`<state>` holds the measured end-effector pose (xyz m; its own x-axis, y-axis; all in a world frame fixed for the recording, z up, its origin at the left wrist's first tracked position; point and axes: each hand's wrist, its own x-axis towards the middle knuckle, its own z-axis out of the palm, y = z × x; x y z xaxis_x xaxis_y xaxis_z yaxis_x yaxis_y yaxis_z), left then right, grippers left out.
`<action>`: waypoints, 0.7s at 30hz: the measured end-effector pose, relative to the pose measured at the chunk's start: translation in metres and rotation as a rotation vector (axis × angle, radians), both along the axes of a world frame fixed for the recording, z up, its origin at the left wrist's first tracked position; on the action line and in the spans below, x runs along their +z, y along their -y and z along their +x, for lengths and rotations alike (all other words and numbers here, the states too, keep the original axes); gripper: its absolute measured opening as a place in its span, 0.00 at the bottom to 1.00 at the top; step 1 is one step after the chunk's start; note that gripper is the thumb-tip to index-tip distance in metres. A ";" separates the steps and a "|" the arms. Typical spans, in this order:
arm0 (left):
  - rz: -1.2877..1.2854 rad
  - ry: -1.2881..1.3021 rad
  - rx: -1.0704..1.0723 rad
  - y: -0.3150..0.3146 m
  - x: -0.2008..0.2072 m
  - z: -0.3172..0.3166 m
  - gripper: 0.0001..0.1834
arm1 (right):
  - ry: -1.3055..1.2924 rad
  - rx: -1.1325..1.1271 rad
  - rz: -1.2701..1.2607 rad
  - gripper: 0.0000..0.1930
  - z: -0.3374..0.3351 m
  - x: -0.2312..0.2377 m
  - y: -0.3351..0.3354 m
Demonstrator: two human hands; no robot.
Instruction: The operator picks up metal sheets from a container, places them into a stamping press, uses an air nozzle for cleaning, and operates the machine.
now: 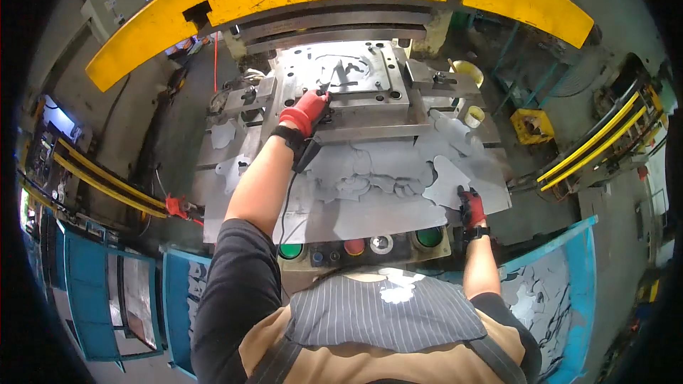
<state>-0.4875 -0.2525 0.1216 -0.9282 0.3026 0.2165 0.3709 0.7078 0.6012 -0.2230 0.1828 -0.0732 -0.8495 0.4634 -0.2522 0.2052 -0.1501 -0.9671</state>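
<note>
Left hand (pixel 307 110), red-gloved, is at 11 o'clock, by the near edge of the die block (pixel 370 112) at 12; its fingers appear curled, but whether they grip the dark corded item (pixel 307 156) near the wrist cannot be told. Right hand (pixel 472 208), in a red and black glove, is between 3 and 4 o'clock, touching the right edge of a cut metal piece (pixel 446 183) at 3; whether it pinches or merely presses cannot be confirmed. Edge contact presumably steadies the piece and leaves its face uncovered. The grey sheet (pixel 331 219) towards 6 apparently serves as its support; the control panel (pixel 334 249) at 6 is likely sited for reach. The piece appears flat, thin and dull grey, irregularly curved in outline, narrowing at its upper end; fine surface marks cannot be judged.
</note>
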 end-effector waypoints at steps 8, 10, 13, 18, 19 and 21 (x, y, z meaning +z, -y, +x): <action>0.598 0.165 0.078 0.033 0.017 0.050 0.11 | -0.006 0.150 -0.086 0.25 0.003 0.018 0.013; 0.530 -0.010 -0.003 0.033 0.020 0.082 0.11 | -0.182 0.218 0.370 0.25 0.021 -0.051 -0.044; 0.534 -0.019 0.128 0.074 0.022 0.183 0.12 | -0.092 0.162 0.010 0.20 0.012 -0.004 -0.003; 0.826 0.326 0.438 0.145 -0.048 0.273 0.15 | -0.103 0.141 0.032 0.14 0.011 0.003 -0.002; 0.887 0.379 0.492 0.159 -0.059 0.279 0.15 | -0.173 0.105 0.101 0.14 0.009 -0.009 -0.008; 0.818 0.341 0.547 0.200 -0.098 0.279 0.13 | -0.134 0.097 0.120 0.15 0.011 -0.004 -0.004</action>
